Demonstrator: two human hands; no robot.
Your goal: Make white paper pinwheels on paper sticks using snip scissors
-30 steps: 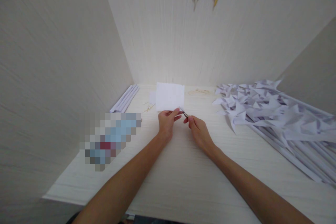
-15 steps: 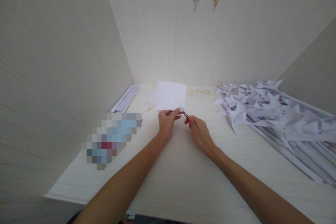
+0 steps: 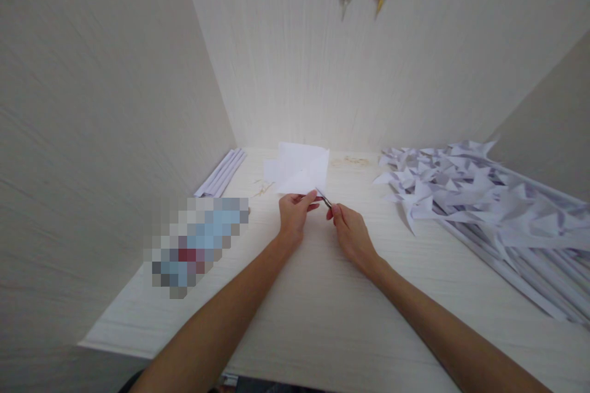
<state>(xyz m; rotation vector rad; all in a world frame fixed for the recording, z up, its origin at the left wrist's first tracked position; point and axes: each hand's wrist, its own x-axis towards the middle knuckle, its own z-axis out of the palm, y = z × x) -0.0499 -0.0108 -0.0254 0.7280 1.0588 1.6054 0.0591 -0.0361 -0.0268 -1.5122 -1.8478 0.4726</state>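
White rectangular paper sheet point(image 3: 302, 163): mid-table, ahead of us. Left to right, we've got slim white rolled-paper tubes point(image 3: 221, 173), our left hand point(image 3: 292, 212) pinching the sheet's near edge, our right hand point(image 3: 351, 227) gripping slim metallic scissors point(image 3: 326, 201) at its near-right corner, then spiky white folded-paper pinwheels point(image 3: 419, 195).

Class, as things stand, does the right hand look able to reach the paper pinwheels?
Probably yes: the paper pinwheels lie on the right hand's own side, and no object shows between them. However, that hand is holding scissors, which might hinder picking one up.
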